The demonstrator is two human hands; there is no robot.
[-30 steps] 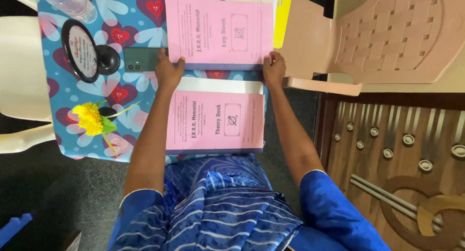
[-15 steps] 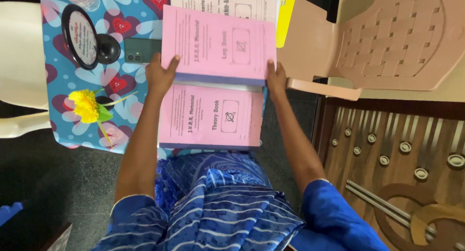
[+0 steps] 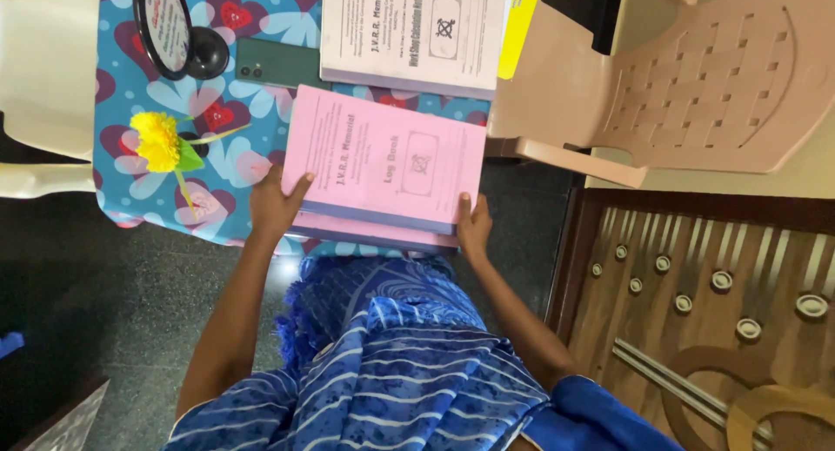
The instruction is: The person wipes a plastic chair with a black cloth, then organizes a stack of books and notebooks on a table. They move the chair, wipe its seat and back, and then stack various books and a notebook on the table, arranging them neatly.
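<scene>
Both hands, left hand (image 3: 271,209) and right hand (image 3: 474,229), grip closed on the pink book (image 3: 387,160), lying over another pink book (image 3: 374,233); pale book (image 3: 409,33) beyond.

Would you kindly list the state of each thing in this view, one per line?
Top pink book: closed, stacked on another pink book, gripped at both lower corners.
Lower pink book: closed, mostly covered.
Pale book: closed, flat on the table.
Phone: lying camera side up.
Yellow flower: lying on the tablecloth.
Left hand: gripping the stack.
Right hand: gripping the stack.
</scene>
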